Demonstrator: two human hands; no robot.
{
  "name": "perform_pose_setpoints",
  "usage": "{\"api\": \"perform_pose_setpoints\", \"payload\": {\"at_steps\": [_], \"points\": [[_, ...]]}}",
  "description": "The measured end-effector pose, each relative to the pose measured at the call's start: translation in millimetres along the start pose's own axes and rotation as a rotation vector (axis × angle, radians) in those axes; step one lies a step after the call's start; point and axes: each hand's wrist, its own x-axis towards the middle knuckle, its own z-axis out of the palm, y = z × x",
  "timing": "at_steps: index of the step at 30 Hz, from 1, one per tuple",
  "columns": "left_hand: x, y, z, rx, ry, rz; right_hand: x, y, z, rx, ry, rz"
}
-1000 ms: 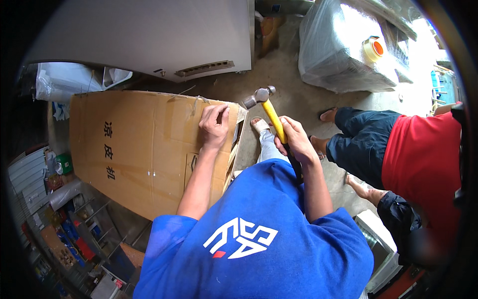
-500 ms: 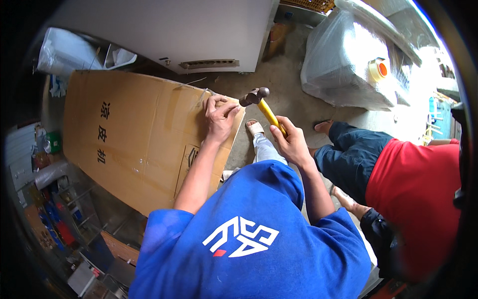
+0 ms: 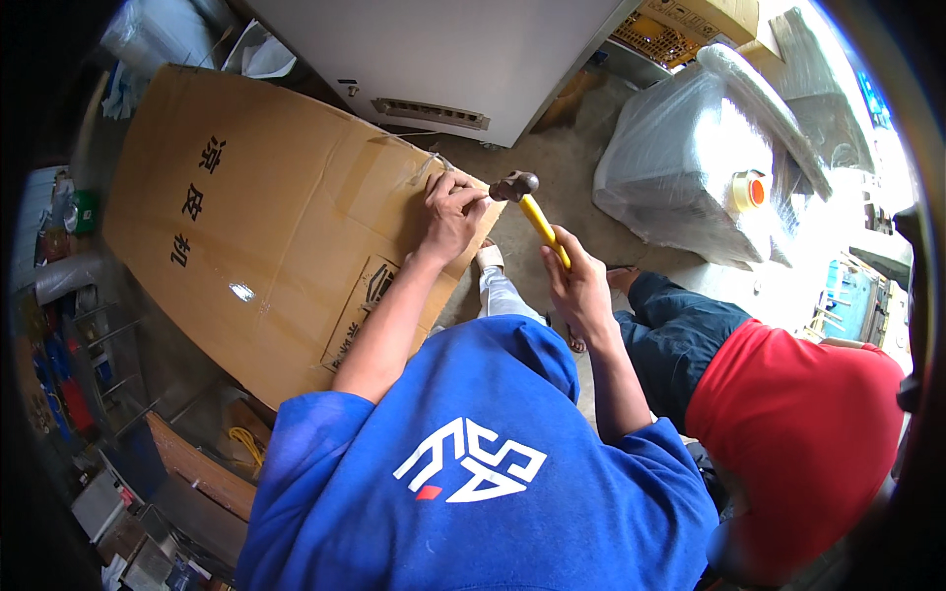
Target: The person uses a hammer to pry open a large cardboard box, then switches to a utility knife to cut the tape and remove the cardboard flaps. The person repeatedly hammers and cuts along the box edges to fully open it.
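Note:
My right hand (image 3: 579, 281) is closed around the yellow handle of a hammer (image 3: 541, 229). Its dark metal head is close to the fingertips of my left hand (image 3: 453, 217), by the upper right edge of a large cardboard box (image 3: 266, 187). The left fingers are pinched together at that edge. Whatever they hold is too small or hidden to name. Whether the hammer head touches it, I cannot tell.
A person in a red shirt (image 3: 798, 414) is close on my right. Beyond the box stands a grey metal cabinet (image 3: 434, 59). A film-wrapped machine (image 3: 660, 163) is at the far right. Shelves with tools and a wooden board (image 3: 197, 468) lie along the left.
The view has shifted a little, and the surroundings appear turned. Both hands keep their grips, with the hammer head still near the left fingertips.

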Motion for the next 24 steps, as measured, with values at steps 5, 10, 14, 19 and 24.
{"api": "perform_pose_setpoints", "payload": {"at_steps": [5,10,14,19,24], "points": [[2,0,0,-0.005,0.002,0.028,-1,1,2,0.070,0.056,0.079],[2,0,1,0.015,-0.009,0.024,-2,7,7,0.074,0.083,0.089],[3,1,0,0.017,-0.020,0.029,-4,6,6,-0.019,0.065,-0.030],[2,-2,2,0.048,-0.017,0.046,-4,7,8,-0.100,0.006,-0.042],[2,1,1,0.051,-0.004,0.051,1,3,6,-0.153,-0.022,-0.038]]}}
